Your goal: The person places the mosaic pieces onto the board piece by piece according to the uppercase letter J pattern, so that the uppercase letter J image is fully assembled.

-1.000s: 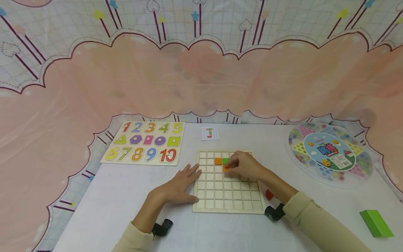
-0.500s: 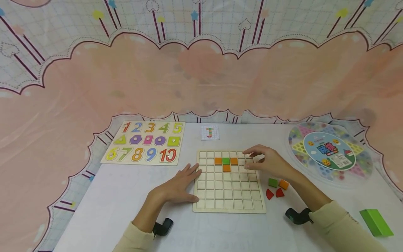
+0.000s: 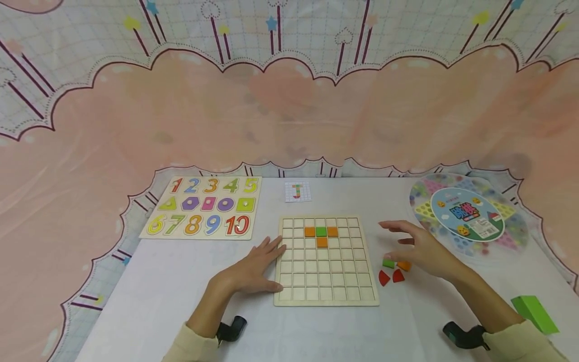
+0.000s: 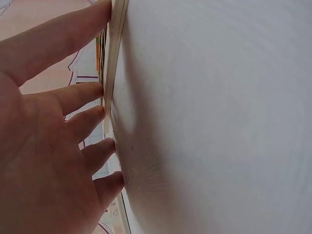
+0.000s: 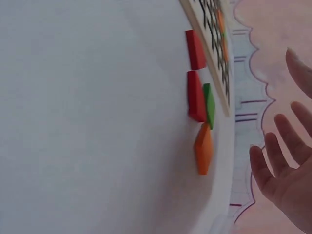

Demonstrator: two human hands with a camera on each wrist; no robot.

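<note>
A wooden grid board (image 3: 325, 266) lies on the table, with a green square tile (image 3: 321, 231) between two orange tiles (image 3: 309, 232) in its second row and another orange tile (image 3: 321, 242) below the green one. My left hand (image 3: 249, 269) rests at the board's left edge, fingers spread. To the right, my right hand (image 3: 427, 249) hovers by the loose tiles, holding nothing, fingers extended and apart. Under it are a green tile (image 3: 388, 263), partly hidden by the thumb, and an orange tile (image 3: 404, 266); two red quarter-round tiles (image 5: 196, 96) lie close by.
A small card with a J pattern (image 3: 297, 191) lies behind the board. At back left is a number puzzle board (image 3: 199, 207); a round, clear-lidded game box (image 3: 468, 213) sits at back right. A green block (image 3: 535, 314) stands near the right edge.
The orange tile to the right of the green one is now in the grid, released from my right hand. That hand has moved right, off the board, to the loose tiles. My left hand stays put.
</note>
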